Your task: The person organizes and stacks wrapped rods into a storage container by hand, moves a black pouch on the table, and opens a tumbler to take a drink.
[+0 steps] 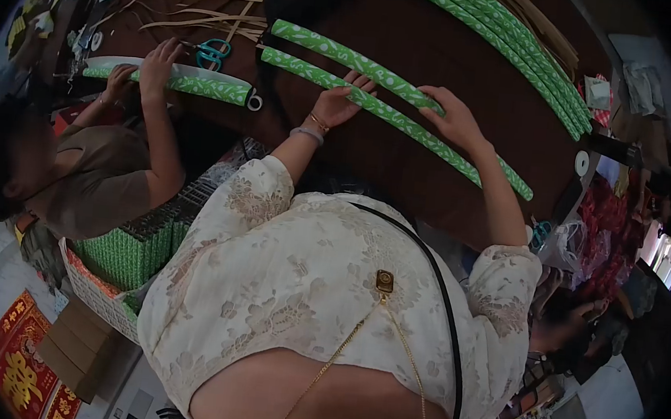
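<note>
Two long, narrow green strips with a white print slant side by side across a dark brown counter [379, 161], running from eleven o'clock down toward two. The farther green strip [337, 48] passes beneath the right hand [459, 123], at one o'clock, and shows again beyond the wrist, near two. The right fingers pinch this strip, fingertips on its far edge and thumb on its near edge. The nearer green strip [300, 67] crosses the left hand [340, 108], at twelve o'clock. That hand is turned partly palm up, its fingers reaching under the strip and the thumb at the near edge; whether they press together I cannot tell.

At ten o'clock a co-worker's two hands [156, 68] rest on a shorter green-and-white printed strip [210, 88], with teal-handled scissors [212, 53] lying just beyond it. Flat tan strips [208, 21] are strewn toward eleven. Between one and two lies a bundle of long green printed strips [516, 62], and a white roll [581, 163] sits between two and three. Between eight and nine, below the counter, a white basket [100, 301] holds stacked green pieces [120, 253].
</note>
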`<action>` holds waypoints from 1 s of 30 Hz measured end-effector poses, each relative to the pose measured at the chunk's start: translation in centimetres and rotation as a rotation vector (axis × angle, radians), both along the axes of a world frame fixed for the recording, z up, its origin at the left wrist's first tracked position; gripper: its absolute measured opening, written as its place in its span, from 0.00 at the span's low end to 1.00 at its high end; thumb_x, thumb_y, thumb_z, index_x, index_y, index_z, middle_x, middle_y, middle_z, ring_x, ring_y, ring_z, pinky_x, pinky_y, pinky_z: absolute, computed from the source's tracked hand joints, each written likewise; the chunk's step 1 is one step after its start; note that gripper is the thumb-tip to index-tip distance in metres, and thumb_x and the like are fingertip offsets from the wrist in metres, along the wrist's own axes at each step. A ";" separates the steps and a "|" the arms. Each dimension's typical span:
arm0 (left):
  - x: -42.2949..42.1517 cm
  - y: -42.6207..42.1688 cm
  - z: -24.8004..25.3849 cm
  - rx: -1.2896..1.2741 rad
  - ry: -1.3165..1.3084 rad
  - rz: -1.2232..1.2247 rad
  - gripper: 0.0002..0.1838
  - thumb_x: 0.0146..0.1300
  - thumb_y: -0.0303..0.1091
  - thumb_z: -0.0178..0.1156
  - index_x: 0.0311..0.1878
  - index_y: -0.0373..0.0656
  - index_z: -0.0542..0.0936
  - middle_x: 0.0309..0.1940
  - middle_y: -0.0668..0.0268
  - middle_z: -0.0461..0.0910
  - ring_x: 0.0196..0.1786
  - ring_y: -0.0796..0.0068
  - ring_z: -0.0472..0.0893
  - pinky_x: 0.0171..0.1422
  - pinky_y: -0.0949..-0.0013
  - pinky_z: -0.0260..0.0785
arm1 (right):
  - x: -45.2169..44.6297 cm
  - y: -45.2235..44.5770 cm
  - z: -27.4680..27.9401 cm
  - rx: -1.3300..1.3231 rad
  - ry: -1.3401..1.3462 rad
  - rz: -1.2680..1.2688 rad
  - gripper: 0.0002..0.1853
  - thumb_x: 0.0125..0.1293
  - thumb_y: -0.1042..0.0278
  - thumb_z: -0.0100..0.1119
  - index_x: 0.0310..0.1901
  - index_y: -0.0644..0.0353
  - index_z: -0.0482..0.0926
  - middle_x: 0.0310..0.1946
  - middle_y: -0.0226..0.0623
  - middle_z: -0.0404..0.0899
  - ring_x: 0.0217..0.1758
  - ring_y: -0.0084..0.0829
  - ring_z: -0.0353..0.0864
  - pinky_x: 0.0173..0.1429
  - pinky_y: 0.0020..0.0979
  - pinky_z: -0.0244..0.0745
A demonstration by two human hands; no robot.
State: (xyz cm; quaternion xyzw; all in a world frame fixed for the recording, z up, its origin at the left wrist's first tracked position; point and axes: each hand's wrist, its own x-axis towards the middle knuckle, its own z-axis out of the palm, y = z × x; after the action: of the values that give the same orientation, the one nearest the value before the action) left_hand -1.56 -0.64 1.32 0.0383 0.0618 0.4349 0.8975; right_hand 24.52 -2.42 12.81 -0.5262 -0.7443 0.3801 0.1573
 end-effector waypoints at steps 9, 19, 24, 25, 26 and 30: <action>0.0 0.2 0.8 0.094 0.084 -0.021 0.40 0.52 0.24 0.57 0.70 0.47 0.53 0.70 0.63 0.54 0.72 0.64 0.53 0.74 0.58 0.47 | -2.1 -1.1 -2.6 -0.101 -0.085 -0.010 0.20 0.63 0.57 0.54 0.56 0.48 0.70 0.45 0.36 0.74 0.47 0.40 0.75 0.50 0.37 0.71; 0.0 0.1 0.9 0.038 0.091 -0.001 0.40 0.48 0.22 0.58 0.68 0.46 0.57 0.69 0.62 0.56 0.71 0.64 0.54 0.74 0.57 0.46 | -1.9 -0.8 -2.8 -0.133 -0.089 -0.026 0.19 0.63 0.55 0.53 0.54 0.50 0.72 0.46 0.38 0.74 0.48 0.41 0.75 0.51 0.36 0.71; 0.2 0.1 0.9 0.054 0.099 0.010 0.39 0.51 0.24 0.58 0.68 0.44 0.57 0.69 0.62 0.54 0.72 0.61 0.52 0.75 0.56 0.43 | 2.9 4.6 -3.7 0.288 -0.238 -0.231 0.17 0.61 0.60 0.56 0.51 0.55 0.75 0.53 0.36 0.72 0.54 0.41 0.72 0.55 0.40 0.69; 0.2 0.1 0.6 0.057 0.096 0.007 0.39 0.51 0.25 0.58 0.68 0.44 0.57 0.70 0.62 0.54 0.72 0.61 0.52 0.75 0.57 0.43 | 4.5 6.3 -4.1 0.343 -0.323 -0.305 0.17 0.62 0.61 0.56 0.52 0.55 0.74 0.55 0.37 0.71 0.56 0.41 0.71 0.57 0.41 0.68; 0.2 0.1 0.4 0.060 0.096 0.003 0.39 0.51 0.25 0.58 0.68 0.44 0.56 0.70 0.61 0.53 0.72 0.62 0.52 0.75 0.57 0.44 | 6.2 7.9 -4.8 0.396 -0.406 -0.379 0.18 0.62 0.61 0.55 0.53 0.54 0.73 0.56 0.37 0.70 0.57 0.41 0.70 0.58 0.42 0.67; 0.1 0.1 0.6 0.041 0.090 -0.008 0.41 0.51 0.25 0.58 0.70 0.45 0.53 0.71 0.62 0.51 0.73 0.62 0.47 0.76 0.57 0.40 | 11.5 12.1 -6.4 0.359 -0.659 -0.533 0.24 0.65 0.62 0.53 0.62 0.53 0.65 0.63 0.36 0.63 0.64 0.39 0.64 0.64 0.44 0.62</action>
State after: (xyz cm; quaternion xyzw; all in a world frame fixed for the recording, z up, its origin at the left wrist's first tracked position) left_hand -1.47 -0.52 1.96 0.0764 0.0930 0.4302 0.8947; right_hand 35.98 9.64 6.45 -0.7565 -0.6472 0.0038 0.0934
